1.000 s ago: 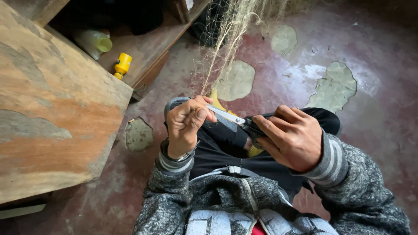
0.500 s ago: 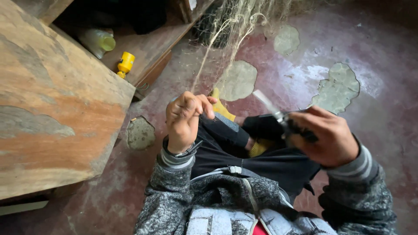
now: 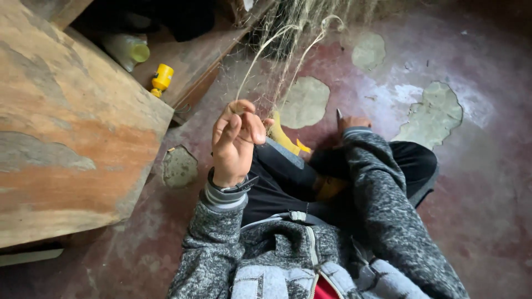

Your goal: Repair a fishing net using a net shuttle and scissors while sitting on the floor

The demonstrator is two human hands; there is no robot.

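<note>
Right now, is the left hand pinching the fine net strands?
Yes, the left hand is raised with its fingertips closed on the pale net strands that run up from it.

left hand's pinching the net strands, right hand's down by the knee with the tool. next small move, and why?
Probably bring the right hand back up to the left hand. The left hand is raised and pinches the pale net strands taut, while the right sits low past the knee with only the thin tool tip showing, away from the held strands. The pinch looks ready for the tool.

A worn wooden surface [image 3: 72, 138] stood at the left; beside it lay a yellow bottle cap [image 3: 162, 79] and a pale plastic bottle [image 3: 128, 50] on a shelf [image 3: 194, 52].
</note>
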